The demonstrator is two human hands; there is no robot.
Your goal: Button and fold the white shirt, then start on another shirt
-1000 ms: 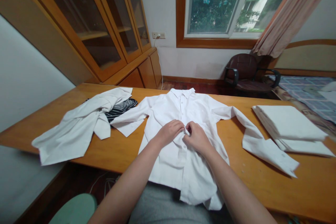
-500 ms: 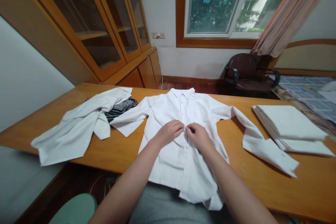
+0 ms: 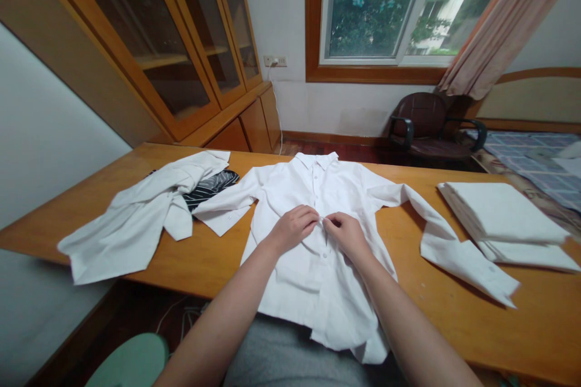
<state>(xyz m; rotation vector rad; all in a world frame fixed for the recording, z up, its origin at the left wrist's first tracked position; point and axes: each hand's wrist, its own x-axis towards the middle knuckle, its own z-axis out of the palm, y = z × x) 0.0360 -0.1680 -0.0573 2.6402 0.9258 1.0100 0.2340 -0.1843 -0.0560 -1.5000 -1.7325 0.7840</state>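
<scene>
A white button-up shirt (image 3: 313, 278) lies front up on the wooden table (image 3: 227, 254), collar away from me, sleeves spread to both sides, hem hanging over the near edge. My left hand (image 3: 293, 227) and my right hand (image 3: 347, 233) meet at the shirt's middle. Both pinch the front placket with curled fingers, fingertips almost touching at a button.
A crumpled white garment (image 3: 136, 217) and a dark striped cloth (image 3: 211, 184) lie on the left of the table. A stack of folded white shirts (image 3: 503, 217) rests on the right. A brown armchair (image 3: 426, 127), a bed and a glass-door cabinet (image 3: 181, 42) stand beyond.
My right hand has shifted slightly up and left along the placket. The lower front of the shirt now lies closed and flatter. My left hand has barely moved.
</scene>
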